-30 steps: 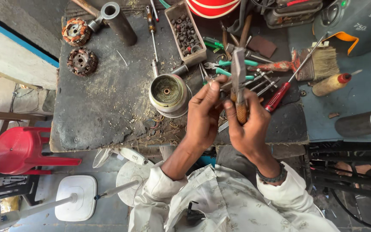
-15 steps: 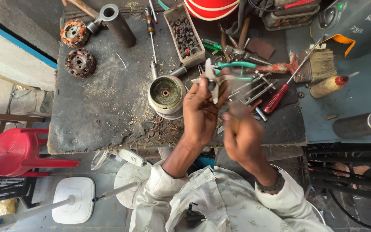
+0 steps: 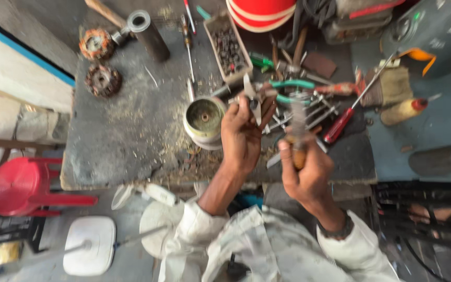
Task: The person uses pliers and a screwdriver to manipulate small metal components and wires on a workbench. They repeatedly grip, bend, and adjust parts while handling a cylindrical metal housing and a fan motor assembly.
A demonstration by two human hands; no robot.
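A small metal part (image 3: 251,93) is gripped in the fingers of the left hand (image 3: 244,133), raised above the counter (image 3: 131,136) just right of the round metal housing (image 3: 203,119). A wooden-handled tool (image 3: 298,137), blurred, is clenched upright in the right hand (image 3: 306,169). Pliers (image 3: 288,86) and a red screwdriver (image 3: 340,124) are seen lying beyond.

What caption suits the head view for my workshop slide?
Left hand holds a small metal part; right hand grips a wooden-handled tool over a cluttered grey workbench.
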